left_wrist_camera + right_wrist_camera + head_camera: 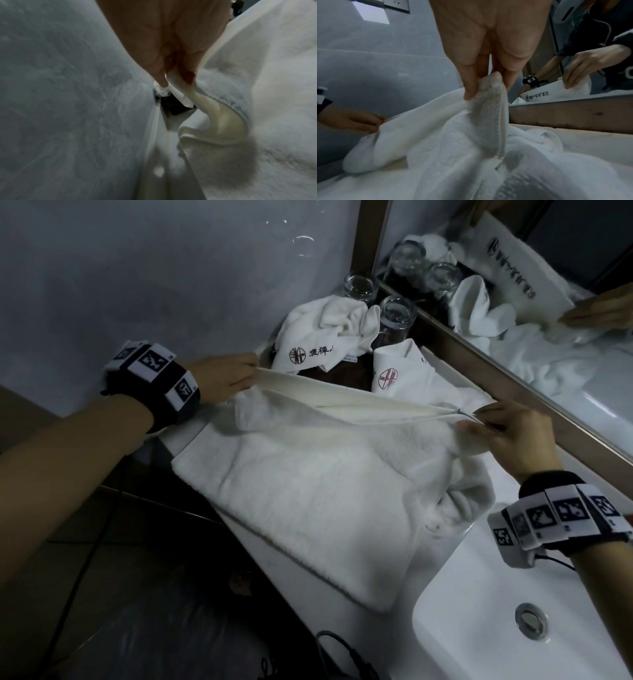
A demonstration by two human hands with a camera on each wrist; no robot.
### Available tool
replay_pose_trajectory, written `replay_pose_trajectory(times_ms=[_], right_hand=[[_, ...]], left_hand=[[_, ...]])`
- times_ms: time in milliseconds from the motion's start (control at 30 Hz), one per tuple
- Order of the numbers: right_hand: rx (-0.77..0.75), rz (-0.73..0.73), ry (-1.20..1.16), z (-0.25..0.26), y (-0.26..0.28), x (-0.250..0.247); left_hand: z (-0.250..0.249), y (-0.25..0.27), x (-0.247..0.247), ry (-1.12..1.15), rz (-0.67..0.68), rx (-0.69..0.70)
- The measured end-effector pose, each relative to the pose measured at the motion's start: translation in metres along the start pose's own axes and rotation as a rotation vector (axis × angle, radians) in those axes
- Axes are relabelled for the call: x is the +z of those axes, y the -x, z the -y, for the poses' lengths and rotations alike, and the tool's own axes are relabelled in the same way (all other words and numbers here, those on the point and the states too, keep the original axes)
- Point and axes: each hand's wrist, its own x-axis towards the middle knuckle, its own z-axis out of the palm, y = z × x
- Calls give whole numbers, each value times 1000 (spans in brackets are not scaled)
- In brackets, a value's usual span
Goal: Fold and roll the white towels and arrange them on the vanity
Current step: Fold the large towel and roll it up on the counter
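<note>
A large white towel (pixel 318 491) lies spread over the vanity counter (pixel 445 546), its near part hanging over the front edge. My left hand (pixel 236 374) pinches its far left corner, and my right hand (pixel 479 426) pinches the far right corner; the hem is stretched taut between them, lifted off the counter. The left wrist view shows fingers (pixel 161 75) pinching the towel (pixel 257 94). In the right wrist view, thumb and fingers (pixel 469 86) clamp a bunched towel corner (pixel 489 108). Two smaller logo towels sit behind: one crumpled (pixel 329 337), one folded (pixel 400 371).
Two upturned glasses (pixel 359 287) (pixel 397 316) stand in the back corner by the mirror (pixel 531 302). A white sink basin (pixel 496 611) with a metal drain (pixel 531 620) lies at the right. The grey wall (pixel 154 268) is close on the left; dark floor lies below.
</note>
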Motion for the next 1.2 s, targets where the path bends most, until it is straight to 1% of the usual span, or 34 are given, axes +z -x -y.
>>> replay_pose_trajectory(times_ms=[67,167,200,300,333,367,400,467,500,567,633,700,767,867,933,1000,1067,1133,1200], right_hand=[[36,-45,-30,-2,1,0],[45,-94,-30,-3,1,3],[47,-96,-27,-3,1,4],[62,-86,-42,-3,0,6],[63,-80,-42,-3,1,6],[61,-71,-38,-3,1,6],[55,-62,-38,-3,2,6],[40,-55,-41,-4,3,6],[35,-55,-42,-4,3,5],[31,-52,-38,-6,3,6],[26,-52,-27,-8,3,7],[22,-53,-9,-10,3,7],[14,-49,15,-13,3,7],[20,-50,34,-17,2,8],[60,-57,-7,-19,2,9],[101,-80,-87,-18,3,10],[130,-100,-129,-17,3,11],[142,-109,-114,-17,3,10],[168,-99,-123,-16,2,9]], left_hand=[[1,2,-1,7,-80,24],[2,5,8,61,-100,60],[2,7,14,80,-80,45],[-6,14,39,79,17,-71],[-11,17,49,113,30,-103],[-17,20,58,149,18,-114],[-23,23,67,150,-19,-97],[-34,26,80,56,-82,-32],[-39,26,84,17,-90,-8],[-46,25,89,-63,-33,34],[-50,21,90,-213,60,98],[-51,19,88,-288,89,121],[-47,21,85,-243,52,107],[-29,31,75,-40,-73,43],[-16,38,66,120,-144,9],[-8,43,53,210,-154,-4],[-5,45,38,215,-226,13],[-3,43,25,175,-297,27],[0,40,14,168,-341,-3]])
